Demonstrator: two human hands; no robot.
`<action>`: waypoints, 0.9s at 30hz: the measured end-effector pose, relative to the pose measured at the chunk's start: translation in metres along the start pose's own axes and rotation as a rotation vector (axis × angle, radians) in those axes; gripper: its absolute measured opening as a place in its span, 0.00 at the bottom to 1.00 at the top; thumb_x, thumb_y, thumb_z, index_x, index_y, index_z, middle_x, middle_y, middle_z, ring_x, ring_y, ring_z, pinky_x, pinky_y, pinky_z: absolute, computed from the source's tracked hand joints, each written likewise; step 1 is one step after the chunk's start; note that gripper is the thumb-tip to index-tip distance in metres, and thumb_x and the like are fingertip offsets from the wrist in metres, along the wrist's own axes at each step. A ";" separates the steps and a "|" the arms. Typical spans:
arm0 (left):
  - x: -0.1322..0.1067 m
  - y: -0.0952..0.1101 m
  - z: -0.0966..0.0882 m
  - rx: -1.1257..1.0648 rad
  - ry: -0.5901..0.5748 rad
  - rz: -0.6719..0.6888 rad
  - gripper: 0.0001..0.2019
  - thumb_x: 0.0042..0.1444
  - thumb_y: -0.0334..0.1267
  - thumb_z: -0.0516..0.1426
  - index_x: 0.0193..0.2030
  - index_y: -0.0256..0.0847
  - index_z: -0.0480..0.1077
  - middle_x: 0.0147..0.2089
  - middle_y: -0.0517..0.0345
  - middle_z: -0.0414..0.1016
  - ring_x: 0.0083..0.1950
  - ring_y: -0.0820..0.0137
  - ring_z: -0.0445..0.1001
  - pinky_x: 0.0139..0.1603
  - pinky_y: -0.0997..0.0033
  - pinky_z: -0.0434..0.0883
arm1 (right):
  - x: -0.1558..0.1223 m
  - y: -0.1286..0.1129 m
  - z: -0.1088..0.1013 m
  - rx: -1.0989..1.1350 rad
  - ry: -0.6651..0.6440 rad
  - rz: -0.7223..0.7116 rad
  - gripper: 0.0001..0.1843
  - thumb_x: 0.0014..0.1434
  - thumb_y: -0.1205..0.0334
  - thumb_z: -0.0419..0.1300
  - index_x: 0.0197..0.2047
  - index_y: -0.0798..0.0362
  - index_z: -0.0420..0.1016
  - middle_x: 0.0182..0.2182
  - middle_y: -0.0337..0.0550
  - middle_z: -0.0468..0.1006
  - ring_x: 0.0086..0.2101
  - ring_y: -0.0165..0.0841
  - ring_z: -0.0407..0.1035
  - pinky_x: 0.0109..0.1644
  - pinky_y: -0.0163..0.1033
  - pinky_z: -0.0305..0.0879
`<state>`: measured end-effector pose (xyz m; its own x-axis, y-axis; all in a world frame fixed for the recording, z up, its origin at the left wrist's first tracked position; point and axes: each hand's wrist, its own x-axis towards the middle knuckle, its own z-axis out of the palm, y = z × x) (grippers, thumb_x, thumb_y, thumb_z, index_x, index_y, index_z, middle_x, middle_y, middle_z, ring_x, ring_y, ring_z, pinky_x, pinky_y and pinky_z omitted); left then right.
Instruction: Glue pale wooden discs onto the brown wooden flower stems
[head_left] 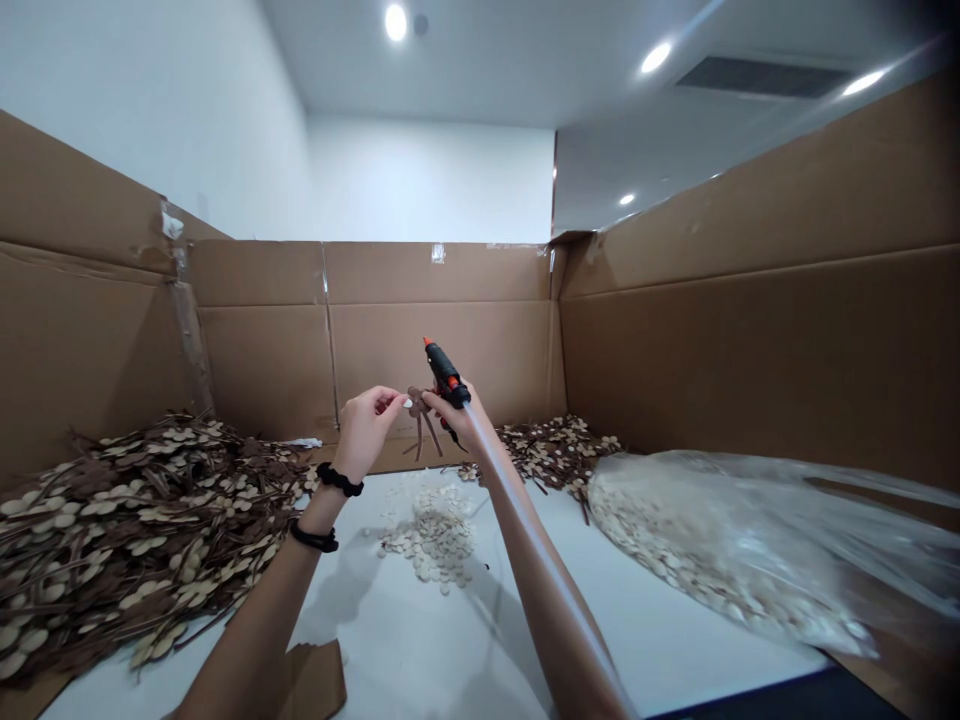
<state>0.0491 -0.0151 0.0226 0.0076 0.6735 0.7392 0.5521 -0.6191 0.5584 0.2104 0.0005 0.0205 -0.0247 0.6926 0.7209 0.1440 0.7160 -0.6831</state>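
Observation:
My right hand [463, 420] is wrapped round a black hot glue gun [444, 372] with an orange tip that points up and away. A clear glue stick [510, 490] trails from its back along my forearm. Pinched in the same hand's fingertips is a brown flower-shaped piece [417, 402] with thin strips hanging down. My left hand [367, 425] is closed in a pinch on a small white disc [408, 403], right beside the brown piece. Whether disc and piece touch I cannot tell. Below both hands, a loose pile of white discs [431, 538] lies on the white tabletop [390, 650].
Brown and cream flower pieces [150, 530] are heaped at left, with a smaller heap [559, 450] at the back right. A clear plastic bag [712, 530] of white discs lies at right. Cardboard walls [442, 340] enclose the table; a cardboard scrap [319, 680] lies in front.

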 end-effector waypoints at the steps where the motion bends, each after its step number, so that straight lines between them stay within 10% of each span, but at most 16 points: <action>1: 0.000 -0.001 0.001 -0.020 -0.010 -0.005 0.14 0.54 0.48 0.55 0.31 0.38 0.73 0.31 0.55 0.77 0.32 0.68 0.72 0.34 0.71 0.64 | 0.000 -0.001 0.001 0.018 -0.017 0.020 0.14 0.46 0.52 0.61 0.29 0.52 0.63 0.24 0.37 0.66 0.25 0.29 0.61 0.29 0.35 0.59; 14: -0.001 0.002 -0.015 0.182 -0.130 0.083 0.17 0.60 0.40 0.45 0.38 0.40 0.74 0.31 0.58 0.76 0.30 0.71 0.71 0.32 0.74 0.62 | 0.003 0.017 -0.007 0.062 0.065 0.028 0.16 0.45 0.52 0.62 0.30 0.53 0.62 0.24 0.37 0.65 0.26 0.29 0.62 0.29 0.36 0.59; 21: -0.007 -0.020 0.006 0.597 -1.061 0.040 0.09 0.42 0.34 0.58 0.30 0.41 0.78 0.34 0.57 0.79 0.33 0.68 0.73 0.33 0.75 0.63 | 0.003 0.020 -0.016 0.101 0.171 0.024 0.17 0.46 0.52 0.64 0.31 0.53 0.62 0.25 0.38 0.66 0.26 0.28 0.62 0.28 0.35 0.60; 27: -0.025 -0.063 0.062 0.690 -1.312 -0.123 0.07 0.29 0.33 0.64 0.12 0.38 0.69 0.12 0.57 0.66 0.21 0.67 0.66 0.29 0.69 0.64 | 0.005 0.020 -0.017 0.137 0.144 0.015 0.19 0.47 0.50 0.64 0.31 0.53 0.61 0.25 0.37 0.65 0.25 0.28 0.62 0.29 0.37 0.62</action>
<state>0.0662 0.0322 -0.0546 0.4530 0.8130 -0.3658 0.8787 -0.4765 0.0291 0.2304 0.0162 0.0124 0.1200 0.6909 0.7129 0.0067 0.7176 -0.6965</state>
